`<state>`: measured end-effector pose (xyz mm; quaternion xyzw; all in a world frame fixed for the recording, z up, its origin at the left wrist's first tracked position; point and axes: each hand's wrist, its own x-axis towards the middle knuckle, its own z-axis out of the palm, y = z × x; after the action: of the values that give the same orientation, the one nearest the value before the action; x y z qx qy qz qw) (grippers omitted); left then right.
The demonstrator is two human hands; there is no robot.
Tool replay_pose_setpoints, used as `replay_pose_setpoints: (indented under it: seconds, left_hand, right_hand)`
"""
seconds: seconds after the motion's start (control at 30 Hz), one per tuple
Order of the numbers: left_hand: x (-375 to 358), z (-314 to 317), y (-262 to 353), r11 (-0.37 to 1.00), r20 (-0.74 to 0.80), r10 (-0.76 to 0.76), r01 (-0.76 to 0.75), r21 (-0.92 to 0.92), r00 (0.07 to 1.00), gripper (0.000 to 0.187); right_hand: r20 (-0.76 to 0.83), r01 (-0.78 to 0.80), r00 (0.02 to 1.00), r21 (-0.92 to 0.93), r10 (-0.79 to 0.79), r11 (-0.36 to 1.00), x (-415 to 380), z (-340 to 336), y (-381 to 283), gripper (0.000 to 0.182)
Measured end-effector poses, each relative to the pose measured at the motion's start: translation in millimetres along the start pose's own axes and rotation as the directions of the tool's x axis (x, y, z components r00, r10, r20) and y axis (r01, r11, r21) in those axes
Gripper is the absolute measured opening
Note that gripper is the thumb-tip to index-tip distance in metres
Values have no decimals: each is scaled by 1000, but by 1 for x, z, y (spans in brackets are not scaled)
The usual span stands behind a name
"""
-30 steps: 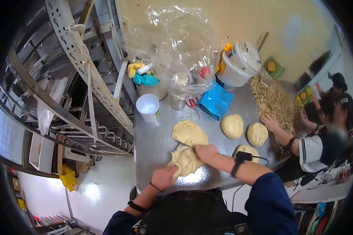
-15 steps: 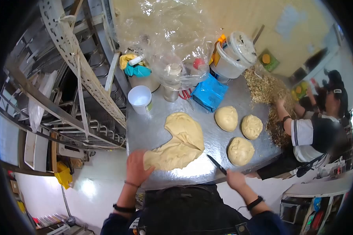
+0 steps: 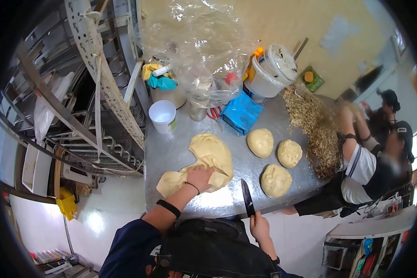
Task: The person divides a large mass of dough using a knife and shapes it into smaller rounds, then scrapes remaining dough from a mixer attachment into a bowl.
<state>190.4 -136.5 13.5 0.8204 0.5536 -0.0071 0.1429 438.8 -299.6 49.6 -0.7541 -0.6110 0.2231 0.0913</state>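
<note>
A large irregular slab of pale dough (image 3: 213,150) lies on the metal table, folded and bent towards the left. My left hand (image 3: 200,178) rests on its lower part, fingers pressing on the surface. In my right hand (image 3: 259,226), closed around the handle, is a dark-bladed knife (image 3: 247,197) pointing up and away at the table's front edge. Right of the slab sit three rounded dough pieces: one at the upper left (image 3: 260,142), one at the right (image 3: 290,153) and one nearest me (image 3: 276,180).
Behind the dough stand a white tub (image 3: 162,116), red scissors (image 3: 214,114), a blue packet (image 3: 242,112) and white buckets (image 3: 267,76). Chopped nuts (image 3: 314,127) cover the right side, beside a co-worker (image 3: 363,162). Metal racks (image 3: 95,92) stand left.
My left hand has moved right from the dough's left end onto its lower middle. The knife in my right hand has shifted slightly left and towards me, and its blade points more upright.
</note>
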Motion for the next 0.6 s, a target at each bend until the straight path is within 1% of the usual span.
replay_pose_setpoints:
  seconds: [0.03, 0.07, 0.1, 0.13, 0.17, 0.2, 0.23, 0.3, 0.37, 0.4, 0.43, 0.47, 0.5, 0.53, 0.6]
  left_hand:
    - [-4, -1, -2, 999, -8, -8, 8, -47, 1000, 51]
    - [-8, -1, -5, 995, -18, -20, 18, -97, 1000, 43]
    - [-14, 5, -10, 994, -26, -29, 26, -104, 999, 43]
    - [-21, 16, -15, 984, -121, 14, -36, -175, 992, 38]
    - [-31, 16, -18, 965, -220, 47, -101, -240, 974, 33]
    - [-42, 17, -20, 963, -226, 30, -88, -254, 974, 33]
    - [-56, 18, -22, 952, -210, 32, -94, -292, 977, 33]
    - [-87, 11, -29, 939, -195, 19, -84, -333, 981, 33]
    - [-116, 9, -38, 877, -269, 10, -138, -461, 963, 33]
    - [-128, 11, -42, 875, -271, -1, -130, -466, 963, 33]
    - [-139, 13, -46, 855, -243, -46, -87, -512, 969, 33]
    - [-148, 14, -49, 832, -212, -89, -44, -554, 973, 33]
    - [-157, 13, -51, 831, -210, -96, -37, -555, 973, 33]
    - [-164, 12, -53, 824, -212, -119, -23, -566, 970, 31]
    - [-174, 10, -56, 818, -215, -143, -7, -575, 966, 29]
  right_hand:
    - [0, 7, 1000, -3, -7, 1000, 2, 0, -3, 16]
    - [26, 53, 998, -36, -52, 998, 7, -1, -7, 17]
    - [54, 101, 994, -72, -97, 992, 11, -2, -12, 18]
    - [57, 114, 992, -85, -110, 990, 15, -1, -15, 18]
    - [51, 173, 984, -123, -168, 977, 21, 2, -16, 19]
    - [51, 231, 973, -161, -225, 960, 26, 5, -17, 19]
    - [47, 262, 965, -142, -258, 955, 31, 8, -18, 17]
    - [72, 283, 959, -160, -274, 946, 42, 9, -30, 17]
    - [89, 292, 956, -172, -281, 941, 53, 19, -37, 17]
    - [113, 324, 945, -221, -306, 920, 64, 31, -35, 17]
    - [138, 355, 934, -267, -329, 896, 75, 42, -34, 17]
    - [145, 363, 931, -268, -335, 893, 86, 55, -35, 17]
    - [200, 428, 901, -266, -384, 864, 96, 68, -39, 16]
    - [253, 489, 867, -261, -430, 833, 101, 73, -51, 16]
    - [284, 500, 857, -259, -430, 826, 107, 68, -84, 16]
